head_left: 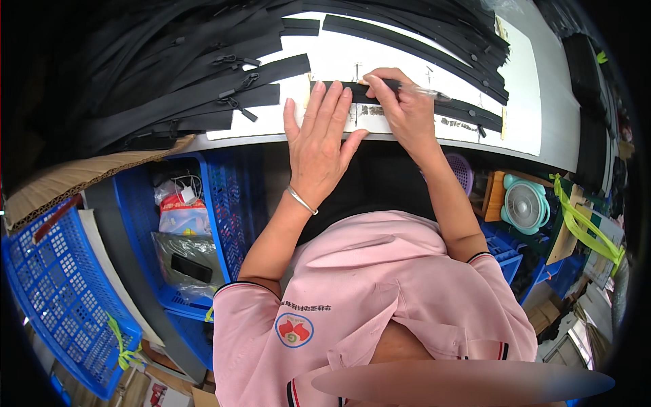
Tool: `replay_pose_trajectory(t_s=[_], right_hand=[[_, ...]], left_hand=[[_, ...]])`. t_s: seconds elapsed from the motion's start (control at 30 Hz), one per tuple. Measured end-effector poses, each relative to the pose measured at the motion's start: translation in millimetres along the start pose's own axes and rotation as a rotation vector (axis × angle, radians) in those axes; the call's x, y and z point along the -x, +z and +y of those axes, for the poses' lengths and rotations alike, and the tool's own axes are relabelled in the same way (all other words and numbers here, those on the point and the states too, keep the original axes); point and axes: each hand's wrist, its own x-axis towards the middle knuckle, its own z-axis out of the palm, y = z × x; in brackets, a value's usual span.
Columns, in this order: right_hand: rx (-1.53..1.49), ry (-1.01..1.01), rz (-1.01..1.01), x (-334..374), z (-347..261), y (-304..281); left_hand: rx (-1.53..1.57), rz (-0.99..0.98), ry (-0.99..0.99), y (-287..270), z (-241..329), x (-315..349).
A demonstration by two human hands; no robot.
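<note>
A black zipper lies straight across a white board on the table. My left hand rests flat on its left part, fingers stretched out and slightly spread. My right hand pinches a pen with a clear barrel, blurred by motion. The pen's tip is hidden by my fingers, close to the zipper, just right of my left fingertips. Dark marks and short lines show on the board around the strip. A second black zipper stretches over the board farther away.
Many black zippers with pulls are heaped at the left and far side. Cardboard lines the table's left edge. Below stand blue crates, one holding bags and a phone. A turquoise fan stands at the right.
</note>
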Motion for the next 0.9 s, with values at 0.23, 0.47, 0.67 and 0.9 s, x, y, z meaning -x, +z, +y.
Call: replay_pose_trajectory(t_s=[0.23, 0.47, 0.67, 0.9], right_hand=[[-0.104, -0.102, -0.054, 2.2, 13.8, -1.2], [0.032, -0.166, -0.038, 2.8, 23.8, 1.7], [0.009, -0.129, -0.084, 3.9, 22.5, -7.0], [-0.028, 0.046, 0.291, 17.3, 24.5, -74.3]], left_hand=[[-0.006, 0.001, -0.003, -0.2, 1.5, -1.0], [-0.01, -0.001, -0.01, 0.5, 2.5, -1.0], [-0.009, -0.013, -0.004, 0.2, 2.4, -2.1], [-0.023, -0.018, 0.009, -0.1, 2.1, -1.6]])
